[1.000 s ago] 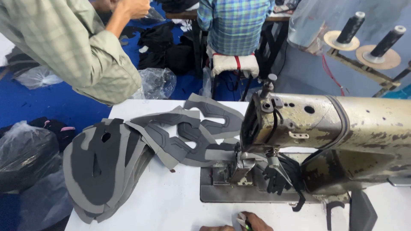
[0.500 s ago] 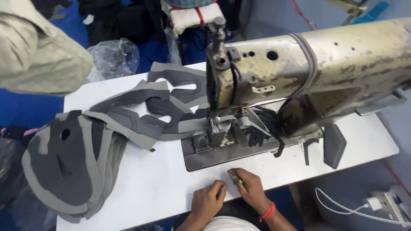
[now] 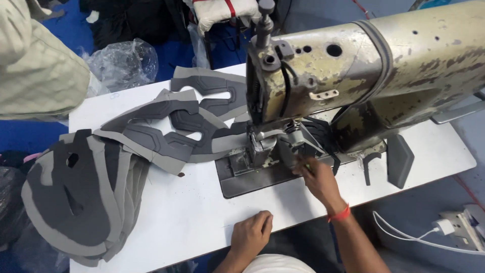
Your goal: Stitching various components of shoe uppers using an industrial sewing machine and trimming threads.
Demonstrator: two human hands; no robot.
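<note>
**Hands at the sewing machine, shoe pieces stacked to the left**

Right now the person's right hand (image 3: 317, 178) is up at the needle area of the worn, cream-coloured sewing machine (image 3: 374, 65), fingers pinched together on something small and thin, greenish-yellow at the tip; too small to tell what it is. A red band (image 3: 339, 214) sits on that wrist. The fingertips are just beside the presser foot (image 3: 262, 146), over the dark metal base plate (image 3: 252, 177).

The left hand (image 3: 254, 233) rests on the white table (image 3: 202, 212) near its front edge, fingers curled loosely under, holding nothing that I can see. It is well apart from the machine head.

Grey shoe-upper pieces (image 3: 166, 131) fan out across the table from the left, the nearest one running in under the machine head and touching the base plate. A bigger stack of grey cut pieces (image 3: 76, 197) hangs over the table's left edge.

A dark knee-lift pad (image 3: 400, 161) stands at the right of the machine. Beyond the table, another person's sleeve (image 3: 35, 71) in a pale checked fabric comes in at top left, next to a clear plastic bag (image 3: 124, 60) on the blue floor. A white charger and cable (image 3: 444, 227) lie at the lower right.
</note>
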